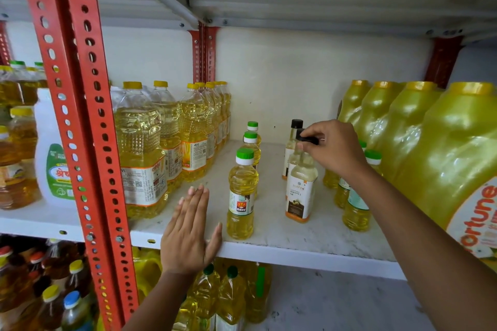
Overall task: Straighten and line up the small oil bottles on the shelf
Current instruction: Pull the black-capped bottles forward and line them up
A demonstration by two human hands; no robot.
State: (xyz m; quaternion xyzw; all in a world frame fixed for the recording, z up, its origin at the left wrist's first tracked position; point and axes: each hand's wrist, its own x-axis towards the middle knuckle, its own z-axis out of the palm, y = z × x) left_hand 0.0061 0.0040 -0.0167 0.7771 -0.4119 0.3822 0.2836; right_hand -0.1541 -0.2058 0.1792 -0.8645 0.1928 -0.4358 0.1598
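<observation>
On the white shelf [271, 226] three small yellow oil bottles with green caps stand in a row, the front one [241, 196] nearest the edge. To their right stand small coconut oil bottles with black caps; my right hand [332, 149] grips the cap of the front coconut oil bottle [300, 191]. Behind it a second black-capped bottle [294, 137] shows. More small green-capped bottles [356, 207] stand partly hidden under my right forearm. My left hand [189, 228] lies flat and open on the shelf's front edge, left of the front yellow bottle.
Large clear oil bottles [142, 148] fill the shelf's left side. Big yellow Fortune jugs [443, 158] crowd the right. A red slotted upright [80, 115] stands at the front left. The shelf below holds more bottles [228, 295].
</observation>
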